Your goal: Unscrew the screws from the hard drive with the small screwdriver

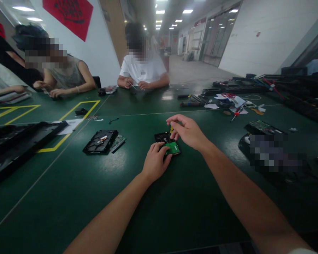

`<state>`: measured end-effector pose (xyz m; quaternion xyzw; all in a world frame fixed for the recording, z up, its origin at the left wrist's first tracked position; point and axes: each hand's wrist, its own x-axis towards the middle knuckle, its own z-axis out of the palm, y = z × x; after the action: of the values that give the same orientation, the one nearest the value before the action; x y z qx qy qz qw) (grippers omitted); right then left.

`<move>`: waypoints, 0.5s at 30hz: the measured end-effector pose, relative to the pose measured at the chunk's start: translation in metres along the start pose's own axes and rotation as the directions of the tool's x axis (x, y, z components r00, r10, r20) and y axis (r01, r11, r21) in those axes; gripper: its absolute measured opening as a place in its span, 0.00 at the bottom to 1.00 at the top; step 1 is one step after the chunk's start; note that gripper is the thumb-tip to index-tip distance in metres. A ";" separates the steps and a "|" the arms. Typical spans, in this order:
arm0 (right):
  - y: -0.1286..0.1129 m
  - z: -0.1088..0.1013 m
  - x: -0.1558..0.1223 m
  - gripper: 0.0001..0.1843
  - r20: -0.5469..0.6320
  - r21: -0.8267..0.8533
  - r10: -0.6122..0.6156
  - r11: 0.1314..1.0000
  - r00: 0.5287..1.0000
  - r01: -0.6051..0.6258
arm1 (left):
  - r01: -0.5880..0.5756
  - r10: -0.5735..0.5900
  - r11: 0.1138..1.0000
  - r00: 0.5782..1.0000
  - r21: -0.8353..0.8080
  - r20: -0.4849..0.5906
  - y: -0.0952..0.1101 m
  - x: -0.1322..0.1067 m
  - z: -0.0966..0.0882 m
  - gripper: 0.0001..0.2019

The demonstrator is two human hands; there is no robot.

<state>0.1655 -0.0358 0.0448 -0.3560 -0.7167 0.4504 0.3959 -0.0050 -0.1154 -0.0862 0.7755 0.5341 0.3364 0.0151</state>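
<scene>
A small black drive with a green circuit board [173,148] lies on the green table [153,211] in front of me. My left hand [155,163] rests on its near edge, fingers curled and pressing on the board. My right hand [187,131] hovers just above the drive's far side, fingers bent in a pinch around a thin tool with a yellow handle [171,129], only partly visible.
Another opened black drive [100,141] with a loose green board [118,141] lies to the left. Black trays [18,144] sit at far left, tools and parts [228,100] at back right. People work across the table.
</scene>
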 end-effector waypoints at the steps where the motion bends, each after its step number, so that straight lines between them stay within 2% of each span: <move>1: 0.000 0.000 0.000 0.09 0.004 0.003 0.001 1.000 1.000 -0.001 | 0.000 0.000 1.000 1.000 0.000 0.001 0.000 0.000 0.000 0.14; 5: 0.001 0.001 -0.002 0.11 0.030 -0.004 -0.029 1.000 0.999 0.029 | -0.004 0.004 1.000 1.000 -0.008 -0.009 0.000 0.000 0.000 0.14; 9: 0.006 0.002 -0.001 0.12 -0.035 0.015 -0.010 1.000 0.999 0.011 | -0.004 0.004 1.000 1.000 -0.009 -0.009 0.000 0.001 0.001 0.14; 15: 0.001 -0.003 -0.001 0.07 -0.106 -0.126 -0.071 0.990 0.992 0.057 | 0.003 -0.003 1.000 1.000 -0.016 -0.007 0.001 0.000 0.000 0.14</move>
<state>0.1691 -0.0353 0.0440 -0.3807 -0.7311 0.3724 0.4265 -0.0041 -0.1155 -0.0855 0.7734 0.5325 0.3433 0.0200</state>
